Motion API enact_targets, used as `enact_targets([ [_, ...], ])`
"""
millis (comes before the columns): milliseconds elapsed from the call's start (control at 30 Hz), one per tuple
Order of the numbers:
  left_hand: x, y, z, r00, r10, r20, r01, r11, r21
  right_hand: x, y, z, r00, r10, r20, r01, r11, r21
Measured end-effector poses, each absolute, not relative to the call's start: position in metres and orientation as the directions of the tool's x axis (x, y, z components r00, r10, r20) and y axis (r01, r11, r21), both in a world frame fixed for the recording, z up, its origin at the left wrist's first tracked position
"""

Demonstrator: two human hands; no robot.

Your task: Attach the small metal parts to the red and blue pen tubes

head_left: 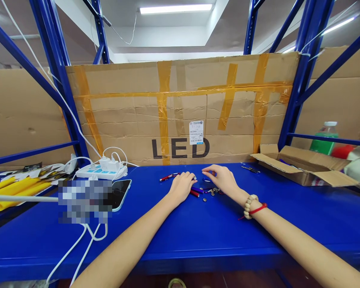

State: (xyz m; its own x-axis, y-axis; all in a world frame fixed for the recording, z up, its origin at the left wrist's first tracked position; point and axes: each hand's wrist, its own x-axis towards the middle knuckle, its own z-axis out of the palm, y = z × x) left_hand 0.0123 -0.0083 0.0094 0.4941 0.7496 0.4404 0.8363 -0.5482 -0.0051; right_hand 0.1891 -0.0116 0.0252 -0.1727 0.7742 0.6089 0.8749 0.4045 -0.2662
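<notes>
My left hand [181,187] rests low over the table with its fingers curled down; a small silvery end shows at the fingertips, but what they hold is mostly hidden. My right hand [223,179] hovers just to the right, thumb and forefinger brought close in a pinch; anything between them is too small to make out. Below and between the hands lie a red metal tube [194,193], a blue metal tube [198,190], a blue clip [206,180] and several small round button-like pieces [205,199]. Beyond my left hand lies another red tube [167,177].
On the left are a white power strip [87,171] with plugs and cables, a phone [122,194] and yellow packets [18,188]. An open cardboard box [306,172] stands at the right, near a bottle of green liquid [324,140]. A cardboard wall [132,120] closes the back.
</notes>
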Motion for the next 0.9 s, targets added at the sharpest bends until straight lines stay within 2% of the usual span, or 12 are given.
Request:
enact_targets([
  [100,0.012,-0.008,0.009,0.492,0.744,0.451,0.835,-0.550,-0.005,0.184,-0.015,0.026,-0.220,0.670,0.709,0.819,0.522,-0.239],
  [200,0.012,-0.007,0.008,0.484,0.744,0.460,0.838,-0.545,0.000,0.180,-0.017,0.025,-0.317,0.617,0.721,0.771,0.609,-0.183],
  [333,0.012,-0.005,0.005,0.497,0.732,0.465,0.827,-0.562,0.001,0.179,-0.018,0.023,-0.420,0.604,0.678,0.731,0.668,-0.142],
  [567,0.010,-0.004,0.004,0.512,0.714,0.478,0.819,-0.573,-0.022,0.178,-0.018,0.023,-0.464,0.599,0.652,0.694,0.704,-0.153],
  [733,0.011,-0.006,0.006,0.503,0.728,0.466,0.829,-0.559,-0.022,0.178,-0.020,0.025,-0.464,0.628,0.625,0.722,0.677,-0.144],
  [800,0.012,-0.007,0.007,0.496,0.732,0.467,0.834,-0.551,-0.023,0.180,-0.021,0.029,-0.395,0.637,0.662,0.765,0.627,-0.147],
  [900,0.013,-0.010,0.010,0.488,0.741,0.461,0.838,-0.546,-0.009,0.187,-0.021,0.036,-0.215,0.691,0.690,0.866,0.461,-0.192],
])
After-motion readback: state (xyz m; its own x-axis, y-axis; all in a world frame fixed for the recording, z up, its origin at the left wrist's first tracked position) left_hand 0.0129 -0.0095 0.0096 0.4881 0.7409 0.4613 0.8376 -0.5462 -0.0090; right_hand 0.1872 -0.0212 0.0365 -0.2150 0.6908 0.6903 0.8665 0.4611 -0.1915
